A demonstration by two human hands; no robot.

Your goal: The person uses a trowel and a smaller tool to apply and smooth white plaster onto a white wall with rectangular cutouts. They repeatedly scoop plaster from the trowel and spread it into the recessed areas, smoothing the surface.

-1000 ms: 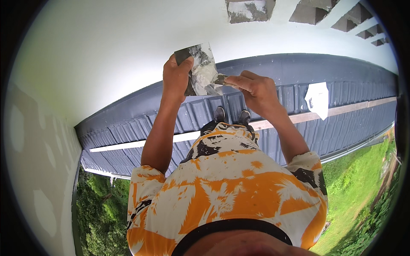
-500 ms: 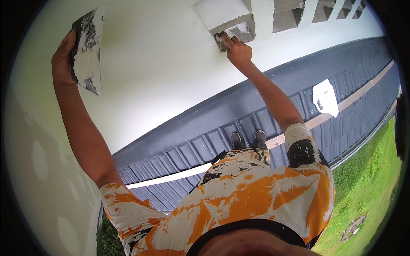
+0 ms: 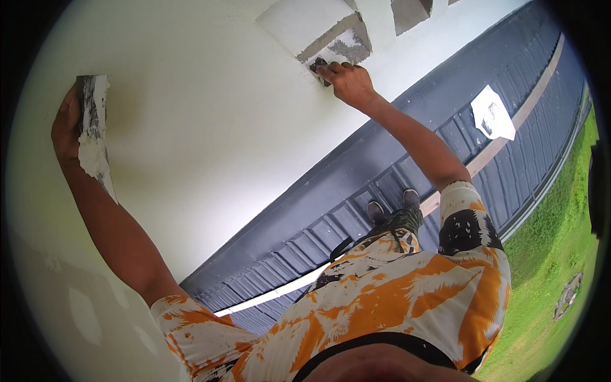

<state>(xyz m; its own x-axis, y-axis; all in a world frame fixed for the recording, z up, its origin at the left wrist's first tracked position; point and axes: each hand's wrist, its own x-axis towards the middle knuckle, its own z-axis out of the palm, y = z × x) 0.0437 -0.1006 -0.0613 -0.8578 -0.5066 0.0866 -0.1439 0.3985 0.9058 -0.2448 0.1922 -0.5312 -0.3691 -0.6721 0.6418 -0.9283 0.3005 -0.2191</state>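
My left hand (image 3: 65, 127) is wrapped round the back of a flat plaster board (image 3: 95, 130), raised at the left and seen nearly edge-on. Wet, pale plaster (image 3: 93, 155) and dark smears cover its face. Further right, my right hand (image 3: 350, 83) grips a small dark putty knife (image 3: 319, 67); its blade is mostly hidden. The tool is at the lower left corner of a recess (image 3: 347, 46) in the white wall (image 3: 203, 114), where white filler partly covers grey cement. A smooth whitish panel (image 3: 304, 22) lies just above the recess.
More grey recesses (image 3: 409, 14) run along the wall to the right. Below the wall is a dark ribbed metal roof (image 3: 356, 153), on which my shoes (image 3: 377, 210) stand. A wooden batten (image 3: 487, 155) crosses it beside a white sheet (image 3: 493, 113). Grass (image 3: 541, 274) lies beyond the roof edge.
The view has turned, so wall and roof slant more steeply. My left hand with the board is lower and further left, the board more edge-on. My right hand is slightly lower, still at the recess.
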